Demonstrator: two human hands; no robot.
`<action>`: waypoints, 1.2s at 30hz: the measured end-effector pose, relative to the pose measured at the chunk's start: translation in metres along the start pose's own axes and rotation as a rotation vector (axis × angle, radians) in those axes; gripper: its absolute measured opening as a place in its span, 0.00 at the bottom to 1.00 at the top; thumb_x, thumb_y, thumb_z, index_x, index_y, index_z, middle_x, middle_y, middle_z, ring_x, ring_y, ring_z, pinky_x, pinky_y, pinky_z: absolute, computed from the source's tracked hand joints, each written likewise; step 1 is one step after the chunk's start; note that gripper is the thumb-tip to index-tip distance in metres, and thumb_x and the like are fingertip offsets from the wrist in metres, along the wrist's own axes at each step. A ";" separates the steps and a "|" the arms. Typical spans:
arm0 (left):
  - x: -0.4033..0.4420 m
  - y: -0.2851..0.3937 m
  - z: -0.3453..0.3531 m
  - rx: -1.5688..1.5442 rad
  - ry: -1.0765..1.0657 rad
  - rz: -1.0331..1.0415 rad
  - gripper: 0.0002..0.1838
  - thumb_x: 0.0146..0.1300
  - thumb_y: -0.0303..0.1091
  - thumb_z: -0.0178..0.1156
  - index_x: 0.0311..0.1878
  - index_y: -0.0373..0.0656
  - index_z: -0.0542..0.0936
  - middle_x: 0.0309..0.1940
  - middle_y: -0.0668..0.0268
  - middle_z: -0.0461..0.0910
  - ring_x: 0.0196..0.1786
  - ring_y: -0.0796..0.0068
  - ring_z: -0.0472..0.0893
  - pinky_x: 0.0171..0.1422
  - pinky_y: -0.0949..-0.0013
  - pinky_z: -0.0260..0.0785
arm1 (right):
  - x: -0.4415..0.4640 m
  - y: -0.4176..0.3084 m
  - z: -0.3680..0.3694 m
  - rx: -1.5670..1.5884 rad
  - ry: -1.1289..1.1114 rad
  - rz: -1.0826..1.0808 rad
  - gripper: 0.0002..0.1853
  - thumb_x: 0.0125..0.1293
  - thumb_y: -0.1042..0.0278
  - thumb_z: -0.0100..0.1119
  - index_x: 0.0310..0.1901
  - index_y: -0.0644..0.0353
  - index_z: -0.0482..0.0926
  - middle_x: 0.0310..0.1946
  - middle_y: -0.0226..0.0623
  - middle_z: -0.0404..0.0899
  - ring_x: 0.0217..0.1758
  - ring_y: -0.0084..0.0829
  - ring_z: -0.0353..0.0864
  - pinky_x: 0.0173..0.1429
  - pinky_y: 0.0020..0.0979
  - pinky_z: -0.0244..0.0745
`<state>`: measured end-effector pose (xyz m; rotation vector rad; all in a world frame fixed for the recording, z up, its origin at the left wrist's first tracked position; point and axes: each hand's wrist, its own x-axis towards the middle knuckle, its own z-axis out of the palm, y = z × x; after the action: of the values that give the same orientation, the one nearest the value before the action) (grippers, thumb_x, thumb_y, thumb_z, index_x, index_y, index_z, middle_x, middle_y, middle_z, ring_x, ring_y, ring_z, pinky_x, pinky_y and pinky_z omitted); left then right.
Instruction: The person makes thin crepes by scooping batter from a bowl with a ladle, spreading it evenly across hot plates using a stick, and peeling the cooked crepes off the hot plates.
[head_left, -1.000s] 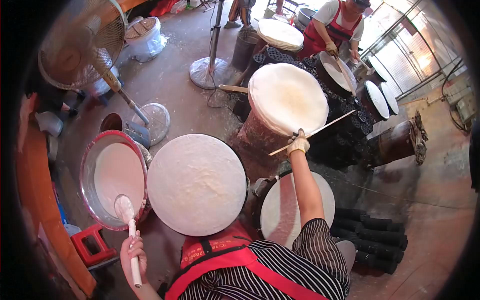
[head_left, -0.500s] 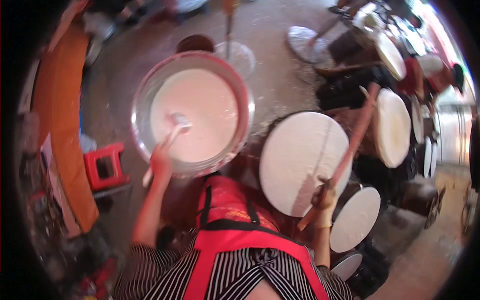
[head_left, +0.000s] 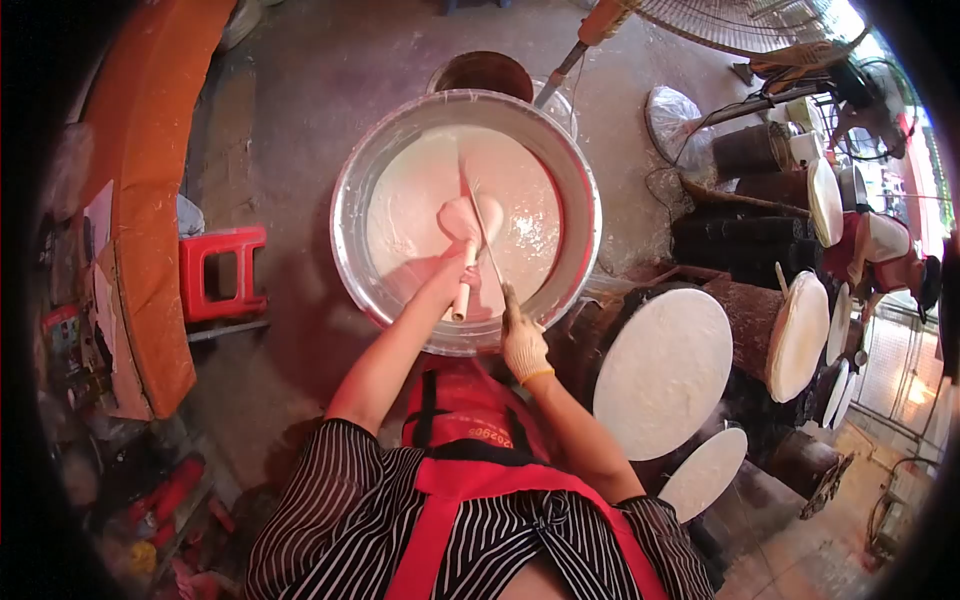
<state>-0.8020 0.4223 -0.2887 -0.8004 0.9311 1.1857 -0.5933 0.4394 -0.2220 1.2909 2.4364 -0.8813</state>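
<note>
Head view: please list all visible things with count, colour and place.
Basin: one, silvery, centre
Liquid: one pool, pinkish, in basin
Ladle: one, pale, centre
Stick: one, brownish, centre
Bucket: one, brown, beyond basin
Stool: one, red, left
Cover: one, orange, left
Fan: one, brownish, top right
Discs: at least six, whitish, right
Cylinders: several, black, right
Drums: several, rusty, right
Co-worker: one, red and white, right
Clutter: uncounted, mixed, lower left
Apron: one, red, bottom
Striped top: one, dark, bottom
Left hand: one, bare, on ladle
Right hand: one, yellowish glove, on stick
</note>
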 end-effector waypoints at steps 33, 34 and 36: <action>-0.457 -0.064 0.026 0.698 -0.234 0.359 0.19 0.77 0.44 0.44 0.48 0.32 0.66 0.22 0.72 0.66 0.17 0.88 0.64 0.15 0.84 0.60 | -0.332 0.032 -0.082 0.452 0.681 -0.506 0.38 0.64 0.82 0.50 0.76 0.52 0.53 0.69 0.47 0.65 0.64 0.51 0.73 0.65 0.40 0.70; -0.453 -0.075 0.013 0.688 -0.244 0.263 0.19 0.77 0.43 0.44 0.49 0.32 0.66 0.22 0.72 0.65 0.16 0.88 0.64 0.15 0.84 0.60 | -0.332 0.065 -0.035 0.444 0.715 -0.452 0.40 0.62 0.73 0.55 0.76 0.52 0.52 0.65 0.51 0.69 0.62 0.52 0.73 0.64 0.43 0.69; -0.449 -0.105 -0.006 0.694 -0.226 0.109 0.19 0.78 0.42 0.43 0.52 0.31 0.66 0.22 0.72 0.65 0.17 0.87 0.63 0.15 0.84 0.60 | -0.407 0.078 -0.015 0.570 0.769 -0.329 0.41 0.60 0.78 0.55 0.76 0.54 0.51 0.65 0.51 0.69 0.62 0.51 0.74 0.64 0.41 0.70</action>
<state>-0.7513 0.2171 0.1216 -0.0583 1.1084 0.9239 -0.2932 0.2114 -0.0485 1.6783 3.1978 -1.4619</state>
